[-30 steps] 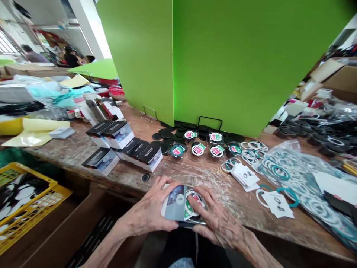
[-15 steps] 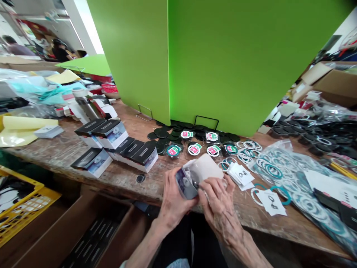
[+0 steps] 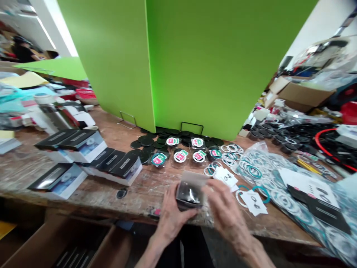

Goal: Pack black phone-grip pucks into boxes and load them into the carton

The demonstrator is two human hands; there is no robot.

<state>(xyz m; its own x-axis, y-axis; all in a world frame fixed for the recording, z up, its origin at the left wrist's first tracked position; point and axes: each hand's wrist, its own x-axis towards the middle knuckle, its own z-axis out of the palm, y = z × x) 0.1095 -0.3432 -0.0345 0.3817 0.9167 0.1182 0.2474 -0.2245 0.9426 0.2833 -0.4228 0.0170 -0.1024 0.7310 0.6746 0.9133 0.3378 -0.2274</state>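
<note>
You are gripping an open grey cardboard box (image 3: 187, 204), likely light and crushable, around its lower left with your left hand (image 3: 170, 214), over the worn wooden desk (image 3: 150, 193), your blurred right hand's (image 3: 227, 210) hold being unclear

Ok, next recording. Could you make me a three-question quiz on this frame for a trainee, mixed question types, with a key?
1. Multiple choice: which hand grips the open box from its left side?
A) the right
B) the left
C) neither

2. True or false: in the picture, the stacked black-topped boxes are to the left of the open box.

3. Count: how many round pieces with pink-and-green stickers lie on the table in front of the green panels?

Key:
1. B, the left hand
2. True
3. Six
</note>
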